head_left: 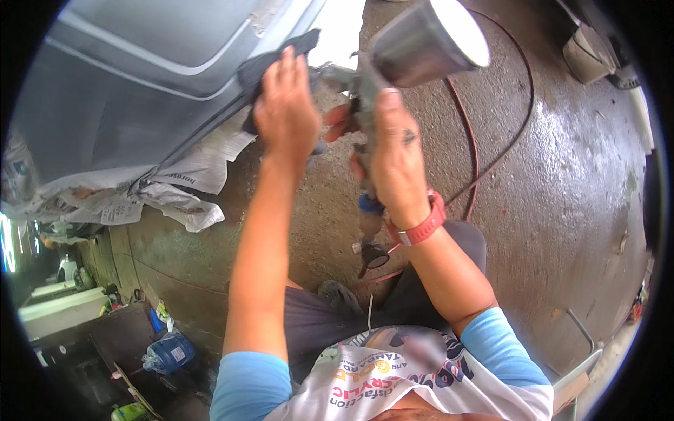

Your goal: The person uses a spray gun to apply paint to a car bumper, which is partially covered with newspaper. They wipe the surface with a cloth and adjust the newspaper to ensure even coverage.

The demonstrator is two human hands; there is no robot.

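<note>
My left hand (pixel 288 116) lies with its fingers stretched along a dark cloth (pixel 254 74), holding it against the edge of a grey vehicle panel (pixel 133 91). In my right hand (pixel 398 154) is a spray gun (pixel 366 95), its handle wrapped by the fingers. A grey paint cup (pixel 414 48) with a white top tilts above the gun, to the right. Below the grip hang a blue fitting (pixel 371 204) and a round gauge (pixel 375 257). The gun's front end is close to the cloth and partly blurred.
Printed newspaper sheets (pixel 186 186) hang under the panel's lower edge. A red hose (pixel 531 77) loops over the wet-looking concrete floor (pixel 562 196). A pale bucket (pixel 586 55) stands at the far right. A blue plastic bottle (pixel 168 352) lies among clutter at the lower left.
</note>
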